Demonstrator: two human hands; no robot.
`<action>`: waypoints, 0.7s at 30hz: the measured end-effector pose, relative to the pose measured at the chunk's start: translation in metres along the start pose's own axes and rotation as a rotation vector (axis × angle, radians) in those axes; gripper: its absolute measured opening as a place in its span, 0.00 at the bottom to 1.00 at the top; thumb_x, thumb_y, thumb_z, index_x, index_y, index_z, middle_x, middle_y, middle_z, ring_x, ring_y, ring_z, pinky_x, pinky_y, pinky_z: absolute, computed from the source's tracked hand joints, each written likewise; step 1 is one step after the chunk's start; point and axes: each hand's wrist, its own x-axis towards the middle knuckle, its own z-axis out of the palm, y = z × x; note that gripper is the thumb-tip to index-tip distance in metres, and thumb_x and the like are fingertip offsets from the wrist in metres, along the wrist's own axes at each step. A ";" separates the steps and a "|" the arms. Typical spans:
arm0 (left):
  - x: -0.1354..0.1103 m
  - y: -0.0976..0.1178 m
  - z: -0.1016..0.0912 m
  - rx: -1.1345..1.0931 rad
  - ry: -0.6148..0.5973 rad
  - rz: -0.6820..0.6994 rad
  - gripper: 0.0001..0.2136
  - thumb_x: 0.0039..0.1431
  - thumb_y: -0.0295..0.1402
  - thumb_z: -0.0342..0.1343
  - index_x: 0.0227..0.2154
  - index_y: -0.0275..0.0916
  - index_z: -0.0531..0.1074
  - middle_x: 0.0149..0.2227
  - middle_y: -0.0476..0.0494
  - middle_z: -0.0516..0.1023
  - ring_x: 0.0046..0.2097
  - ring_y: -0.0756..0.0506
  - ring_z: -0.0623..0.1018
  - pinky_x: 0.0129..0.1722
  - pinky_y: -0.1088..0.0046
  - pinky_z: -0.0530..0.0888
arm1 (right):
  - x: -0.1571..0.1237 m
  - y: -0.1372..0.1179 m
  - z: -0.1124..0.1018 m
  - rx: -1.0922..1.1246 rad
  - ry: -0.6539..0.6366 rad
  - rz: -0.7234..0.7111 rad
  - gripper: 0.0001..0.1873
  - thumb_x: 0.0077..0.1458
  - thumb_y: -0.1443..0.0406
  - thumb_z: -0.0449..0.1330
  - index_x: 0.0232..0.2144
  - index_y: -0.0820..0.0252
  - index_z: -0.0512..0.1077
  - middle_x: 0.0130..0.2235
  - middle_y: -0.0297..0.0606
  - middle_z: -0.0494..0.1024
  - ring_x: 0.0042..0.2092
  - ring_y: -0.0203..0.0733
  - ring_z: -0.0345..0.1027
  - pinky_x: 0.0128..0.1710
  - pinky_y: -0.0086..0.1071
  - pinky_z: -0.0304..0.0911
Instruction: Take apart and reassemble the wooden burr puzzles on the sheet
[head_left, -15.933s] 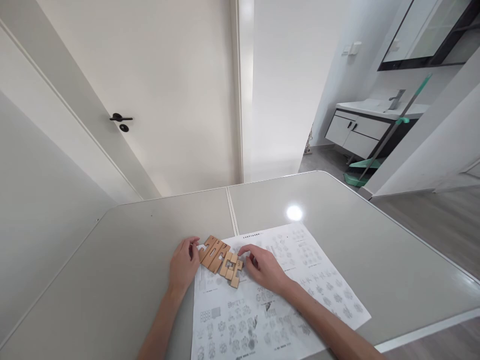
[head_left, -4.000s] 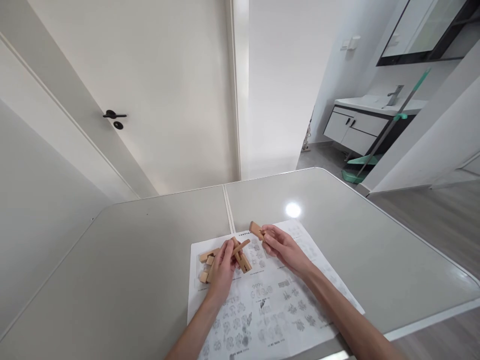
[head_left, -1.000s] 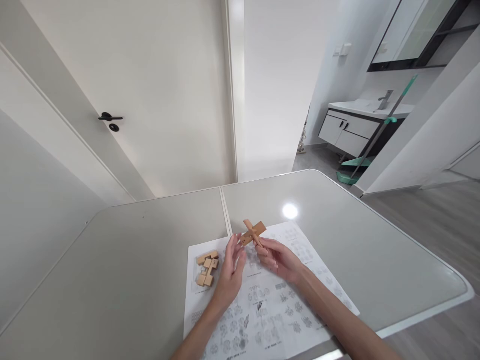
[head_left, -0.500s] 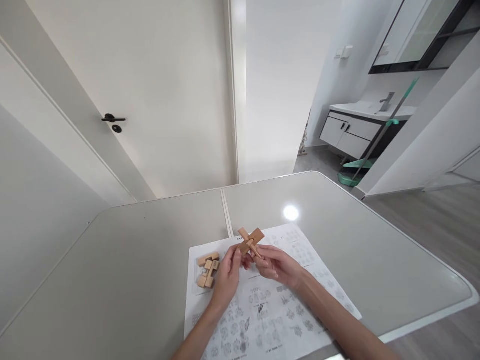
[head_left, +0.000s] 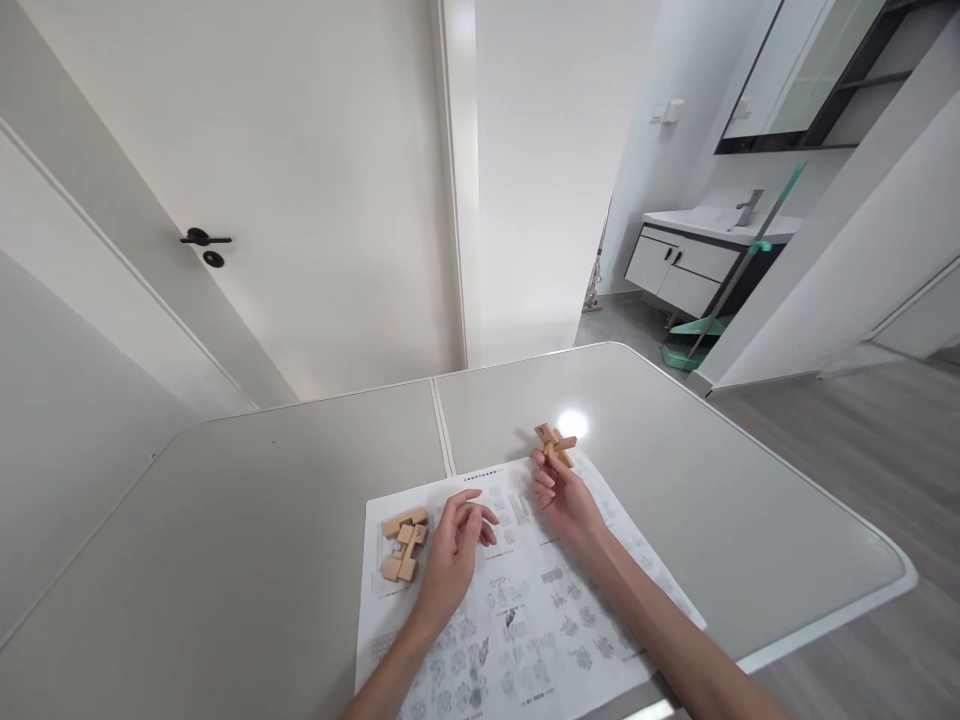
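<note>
On the table (head_left: 262, 560), a sheet (head_left: 559, 685) bears blocks (head_left: 411, 536) left of the left hand (head_left: 454, 540).

Place: most likely a home, a plain room opening onto a washing area.
Door (head_left: 315, 190): pale, interior type, with a black lever handle (head_left: 204, 238) above a round lock plate (head_left: 214, 259).
Washbasin unit (head_left: 682, 272): white fronts, dark trim, small black pulls, a metal tap (head_left: 748, 208) on top.
Mirror cabinet (head_left: 787, 85): dark-framed, fixed to the wall, with open shelving beside it.
Sweeping set (head_left: 681, 358): green pieces on the ground, long handle slanting up past the basin.
Floor (head_left: 810, 450): grey, wood-look.
</note>
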 end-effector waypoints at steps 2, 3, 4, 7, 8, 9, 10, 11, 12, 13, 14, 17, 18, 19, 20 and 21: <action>-0.002 0.006 0.001 0.064 -0.027 0.006 0.14 0.69 0.46 0.52 0.48 0.42 0.71 0.37 0.44 0.79 0.34 0.46 0.76 0.40 0.66 0.73 | -0.001 0.001 0.002 -0.035 0.014 -0.001 0.14 0.54 0.57 0.71 0.35 0.54 0.69 0.31 0.28 0.67 0.22 0.30 0.49 0.16 0.25 0.55; -0.004 0.010 0.000 0.121 -0.058 0.013 0.14 0.70 0.45 0.51 0.47 0.42 0.72 0.36 0.44 0.79 0.34 0.46 0.76 0.39 0.67 0.73 | -0.003 0.001 0.004 -0.054 0.008 0.025 0.15 0.54 0.56 0.71 0.34 0.54 0.69 0.31 0.28 0.67 0.22 0.30 0.50 0.17 0.25 0.54; -0.006 0.015 -0.002 0.193 -0.094 0.025 0.14 0.70 0.44 0.50 0.46 0.42 0.74 0.35 0.44 0.79 0.34 0.45 0.76 0.39 0.67 0.73 | -0.005 0.003 0.007 -0.080 -0.008 0.062 0.16 0.54 0.55 0.71 0.34 0.55 0.69 0.30 0.28 0.67 0.22 0.29 0.50 0.17 0.25 0.53; -0.015 0.030 -0.016 0.466 -0.179 0.124 0.11 0.69 0.40 0.51 0.44 0.46 0.78 0.33 0.44 0.80 0.33 0.44 0.75 0.38 0.66 0.71 | -0.016 0.007 0.016 -0.208 -0.108 0.160 0.19 0.53 0.54 0.72 0.31 0.58 0.69 0.29 0.29 0.67 0.23 0.29 0.52 0.18 0.24 0.50; -0.018 0.034 -0.025 0.535 -0.114 0.188 0.10 0.68 0.39 0.53 0.42 0.46 0.79 0.31 0.44 0.79 0.34 0.43 0.75 0.39 0.66 0.71 | -0.020 0.008 0.019 -0.267 -0.149 0.173 0.19 0.54 0.54 0.72 0.31 0.59 0.69 0.29 0.29 0.67 0.24 0.29 0.53 0.19 0.25 0.50; -0.020 0.036 -0.035 0.595 -0.025 0.246 0.10 0.67 0.39 0.53 0.42 0.46 0.79 0.31 0.44 0.79 0.34 0.42 0.75 0.41 0.65 0.71 | -0.023 0.009 0.022 -0.329 -0.186 0.178 0.20 0.55 0.53 0.71 0.30 0.59 0.68 0.29 0.30 0.67 0.24 0.29 0.53 0.21 0.26 0.50; -0.022 0.038 -0.048 0.661 0.084 0.280 0.09 0.67 0.38 0.53 0.42 0.46 0.78 0.33 0.44 0.78 0.35 0.42 0.75 0.42 0.65 0.71 | -0.027 0.010 0.025 -0.391 -0.217 0.177 0.20 0.56 0.52 0.70 0.30 0.59 0.68 0.29 0.30 0.67 0.24 0.29 0.53 0.22 0.27 0.50; -0.024 0.039 -0.061 0.735 0.207 0.299 0.08 0.67 0.39 0.54 0.42 0.45 0.77 0.35 0.44 0.78 0.35 0.42 0.75 0.41 0.66 0.72 | -0.029 0.011 0.027 -0.450 -0.243 0.171 0.20 0.57 0.51 0.69 0.30 0.59 0.67 0.28 0.29 0.67 0.24 0.29 0.53 0.23 0.27 0.50; -0.025 0.039 -0.075 0.821 0.297 0.285 0.09 0.66 0.40 0.53 0.43 0.45 0.75 0.35 0.44 0.77 0.34 0.43 0.74 0.40 0.66 0.72 | -0.032 0.011 0.028 -0.506 -0.264 0.164 0.20 0.57 0.51 0.68 0.30 0.58 0.67 0.28 0.29 0.67 0.24 0.30 0.53 0.24 0.28 0.50; -0.026 0.039 -0.089 0.897 0.346 0.245 0.10 0.67 0.41 0.52 0.45 0.45 0.74 0.35 0.44 0.77 0.33 0.44 0.73 0.38 0.67 0.72 | -0.033 0.012 0.029 -0.557 -0.282 0.152 0.20 0.58 0.50 0.67 0.30 0.58 0.67 0.27 0.28 0.67 0.23 0.30 0.53 0.24 0.29 0.50; -0.026 0.039 -0.102 0.945 0.371 0.199 0.12 0.68 0.42 0.49 0.46 0.45 0.73 0.37 0.44 0.77 0.31 0.44 0.72 0.35 0.68 0.71 | -0.035 0.013 0.030 -0.606 -0.299 0.136 0.20 0.58 0.49 0.66 0.31 0.58 0.68 0.26 0.28 0.66 0.23 0.31 0.53 0.25 0.29 0.51; -0.026 0.040 -0.128 1.006 0.192 0.076 0.14 0.69 0.44 0.47 0.46 0.46 0.73 0.43 0.45 0.78 0.32 0.46 0.74 0.33 0.69 0.71 | -0.038 0.017 0.032 -0.753 -0.353 0.089 0.19 0.60 0.48 0.64 0.33 0.57 0.69 0.25 0.27 0.65 0.24 0.33 0.54 0.26 0.30 0.52; -0.026 0.040 -0.132 1.002 0.133 0.053 0.14 0.68 0.45 0.47 0.46 0.46 0.74 0.43 0.45 0.78 0.32 0.46 0.74 0.34 0.69 0.71 | -0.039 0.018 0.032 -0.798 -0.371 0.072 0.19 0.60 0.48 0.63 0.33 0.57 0.70 0.25 0.28 0.65 0.25 0.34 0.55 0.27 0.31 0.53; -0.026 0.041 -0.134 0.994 0.084 0.036 0.14 0.68 0.46 0.48 0.44 0.46 0.74 0.42 0.45 0.79 0.32 0.46 0.75 0.34 0.69 0.71 | -0.040 0.020 0.032 -0.846 -0.387 0.049 0.18 0.61 0.48 0.63 0.34 0.57 0.70 0.25 0.28 0.66 0.26 0.35 0.56 0.28 0.31 0.54; -0.025 0.041 -0.133 0.981 0.048 0.022 0.15 0.67 0.47 0.49 0.43 0.45 0.75 0.40 0.46 0.79 0.31 0.45 0.75 0.34 0.69 0.71 | -0.042 0.022 0.031 -0.897 -0.402 0.020 0.18 0.62 0.49 0.62 0.34 0.56 0.70 0.26 0.30 0.67 0.27 0.36 0.58 0.28 0.32 0.55; -0.025 0.040 -0.130 0.964 0.025 0.010 0.15 0.66 0.48 0.50 0.41 0.45 0.76 0.38 0.46 0.80 0.30 0.45 0.74 0.33 0.69 0.70 | -0.043 0.024 0.031 -0.948 -0.416 -0.016 0.17 0.63 0.50 0.61 0.34 0.56 0.71 0.27 0.31 0.68 0.28 0.37 0.58 0.29 0.32 0.56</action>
